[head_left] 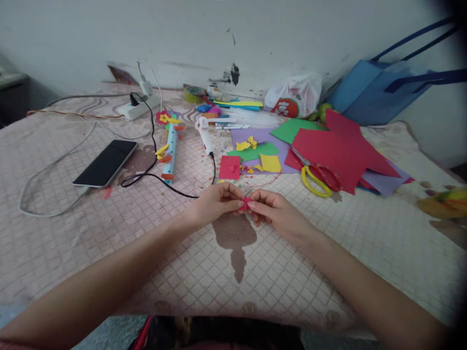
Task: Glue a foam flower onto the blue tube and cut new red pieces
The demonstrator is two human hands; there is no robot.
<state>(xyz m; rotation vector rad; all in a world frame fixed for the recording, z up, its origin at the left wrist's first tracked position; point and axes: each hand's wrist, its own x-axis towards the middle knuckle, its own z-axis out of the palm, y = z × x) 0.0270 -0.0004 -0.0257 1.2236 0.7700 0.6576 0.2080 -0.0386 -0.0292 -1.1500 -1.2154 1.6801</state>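
Between both hands, above the front middle of the table, is a small red piece of craft foam or paper point(245, 202). My left hand point(222, 200) pinches its left side with thumb and fingertips. From the other side, my right hand point(270, 208) grips it the same way, thumb on top. The fingers cover much of the piece, so its full shape is hidden. Just beyond the hands lie a red square point(229, 167), a yellow square point(270, 163) and small yellow and red scraps point(248, 169).
Scissors point(316, 181) rest by large red sheets point(339, 150) at right. A white glue gun point(205, 136), its black cord running left, stands behind the hands. Further left are a decorated blue strip point(170, 153), a phone point(105, 163) and a power strip point(138, 108). A blue bag point(379, 92) leans at the back right.
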